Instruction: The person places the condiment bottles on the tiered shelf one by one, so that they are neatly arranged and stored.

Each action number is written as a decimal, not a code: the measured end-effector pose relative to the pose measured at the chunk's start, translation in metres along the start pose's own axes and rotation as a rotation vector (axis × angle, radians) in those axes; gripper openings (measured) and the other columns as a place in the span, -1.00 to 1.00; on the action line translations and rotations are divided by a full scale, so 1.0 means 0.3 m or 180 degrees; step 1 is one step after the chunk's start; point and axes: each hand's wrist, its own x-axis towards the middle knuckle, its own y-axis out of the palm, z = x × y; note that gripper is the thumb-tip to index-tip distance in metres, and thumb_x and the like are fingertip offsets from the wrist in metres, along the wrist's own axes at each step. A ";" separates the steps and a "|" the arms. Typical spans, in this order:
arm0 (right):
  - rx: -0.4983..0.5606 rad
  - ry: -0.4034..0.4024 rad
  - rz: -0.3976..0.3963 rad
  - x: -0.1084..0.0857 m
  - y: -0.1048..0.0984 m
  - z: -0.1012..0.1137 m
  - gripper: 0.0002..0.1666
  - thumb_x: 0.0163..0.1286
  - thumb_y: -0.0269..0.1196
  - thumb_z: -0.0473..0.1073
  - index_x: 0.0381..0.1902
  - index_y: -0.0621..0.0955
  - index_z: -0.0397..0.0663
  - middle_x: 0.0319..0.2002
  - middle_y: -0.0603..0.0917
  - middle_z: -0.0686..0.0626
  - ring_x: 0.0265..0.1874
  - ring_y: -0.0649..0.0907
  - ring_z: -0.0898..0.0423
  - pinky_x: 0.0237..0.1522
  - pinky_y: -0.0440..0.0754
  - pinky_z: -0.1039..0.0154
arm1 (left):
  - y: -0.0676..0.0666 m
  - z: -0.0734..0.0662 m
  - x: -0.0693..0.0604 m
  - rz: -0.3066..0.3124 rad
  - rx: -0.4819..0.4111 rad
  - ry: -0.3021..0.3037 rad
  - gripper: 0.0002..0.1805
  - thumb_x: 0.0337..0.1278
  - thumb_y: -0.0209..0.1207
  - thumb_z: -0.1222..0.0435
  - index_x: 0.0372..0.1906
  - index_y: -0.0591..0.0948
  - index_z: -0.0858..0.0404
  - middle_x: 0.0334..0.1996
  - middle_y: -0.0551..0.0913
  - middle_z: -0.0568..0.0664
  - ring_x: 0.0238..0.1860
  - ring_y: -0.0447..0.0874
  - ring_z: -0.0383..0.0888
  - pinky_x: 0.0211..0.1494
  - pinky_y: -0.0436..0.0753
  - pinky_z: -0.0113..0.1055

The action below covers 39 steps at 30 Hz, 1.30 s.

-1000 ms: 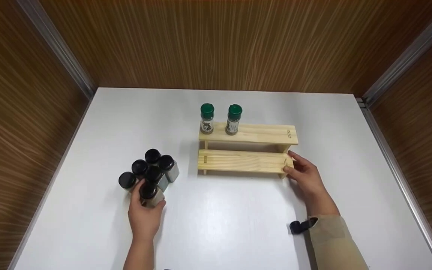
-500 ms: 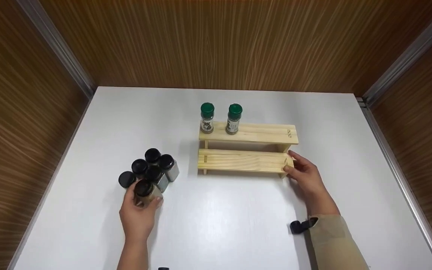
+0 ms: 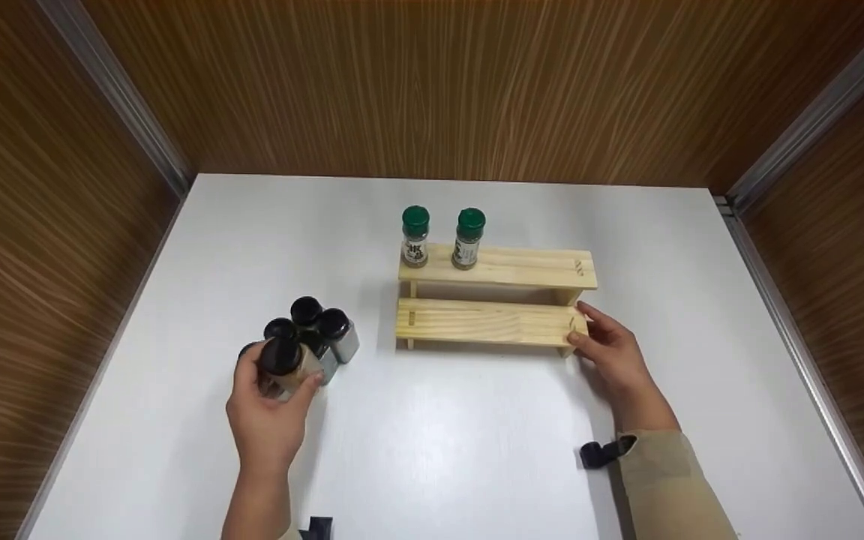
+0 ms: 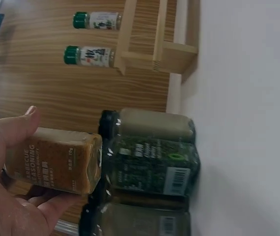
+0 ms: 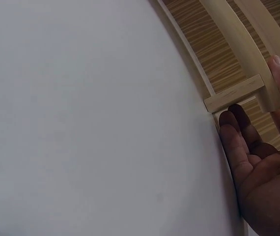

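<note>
My left hand grips a seasoning jar with a black cap and orange-brown contents, its label reading barbecue seasoning. It is lifted and tilted above several similar black-capped jars standing close together on the left. One of those, seen in the left wrist view, has green flakes inside. At the right end of a two-step wooden rack, my right hand holds the lower step between thumb and fingers. Two green-capped spice bottles stand on the upper step, toward its left.
The white table is enclosed by wood-grain panels at the back and both sides. A dark strap piece juts from the right sleeve's cuff.
My left hand has raised the seasoning jar from among the other jars and drawn it slightly left, tilting it. My right hand and the rack have stayed put.
</note>
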 end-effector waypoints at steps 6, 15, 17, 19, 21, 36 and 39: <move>0.0062 -0.0026 -0.0011 -0.001 0.000 -0.001 -0.24 0.45 0.36 -0.44 0.55 0.40 -0.26 0.02 0.66 -0.11 -0.17 0.72 0.18 -0.11 0.74 0.29 | 0.016 -0.049 0.021 0.0069 -0.0121 0.0064 -0.24 -0.10 0.56 0.61 0.29 0.52 0.42 0.18 0.68 0.20 0.20 0.69 0.05 0.14 0.59 -0.54; 0.0061 -0.0020 -0.0025 -0.001 -0.001 -0.004 -0.23 0.44 0.37 -0.43 0.55 0.40 -0.27 0.04 0.67 -0.13 -0.15 0.73 0.18 -0.11 0.74 0.29 | 0.063 -0.100 0.057 0.0103 -0.0337 0.0340 -0.27 -0.08 0.55 0.61 0.27 0.50 0.47 0.15 0.69 0.17 0.18 0.67 0.00 0.21 0.60 -0.45; 0.0009 -0.0016 -0.0002 0.000 -0.004 -0.005 -0.21 0.45 0.38 -0.40 0.57 0.38 -0.25 0.07 0.66 -0.15 -0.14 0.72 0.19 -0.10 0.73 0.30 | 0.075 -0.109 0.064 0.0122 -0.0394 0.0403 -0.26 -0.08 0.55 0.62 0.27 0.50 0.48 0.14 0.69 0.19 0.19 0.68 0.04 0.21 0.61 -0.43; -0.0037 -0.0004 -0.0004 0.001 -0.006 -0.007 -0.20 0.44 0.40 -0.37 0.58 0.38 -0.23 0.08 0.66 -0.15 -0.14 0.72 0.19 -0.11 0.73 0.30 | 0.089 -0.120 0.072 0.0151 -0.0438 0.0415 -0.24 -0.08 0.55 0.61 0.29 0.49 0.46 0.15 0.68 0.22 0.20 0.67 0.08 0.22 0.60 -0.42; -0.0092 0.0004 0.0011 0.003 -0.010 -0.008 -0.17 0.44 0.42 -0.34 0.59 0.37 -0.19 0.10 0.65 -0.14 -0.12 0.72 0.20 -0.11 0.73 0.31 | 0.103 -0.133 0.081 0.0182 -0.0486 0.0401 -0.22 -0.08 0.56 0.61 0.31 0.48 0.45 0.16 0.68 0.24 0.22 0.66 0.11 0.23 0.59 -0.42; 0.0037 -0.0003 0.0001 0.000 -0.011 -0.003 -0.19 0.43 0.40 -0.40 0.57 0.38 -0.25 0.10 0.65 -0.14 -0.10 0.72 0.19 -0.09 0.74 0.30 | 0.237 -0.224 0.135 0.0273 -0.0633 0.0510 -0.21 -0.19 0.68 0.46 0.26 0.58 0.37 0.13 0.73 0.12 0.16 0.72 0.02 0.09 0.72 -0.27; 0.0062 0.0038 0.0005 0.000 -0.006 -0.003 -0.19 0.43 0.40 -0.40 0.57 0.38 -0.23 0.08 0.65 -0.13 -0.10 0.71 0.19 -0.09 0.73 0.30 | 0.276 -0.246 0.138 0.0331 -0.0564 0.0571 -0.21 -0.20 0.70 0.39 0.25 0.60 0.32 0.10 0.74 0.05 0.10 0.75 -0.04 -0.05 0.76 -0.23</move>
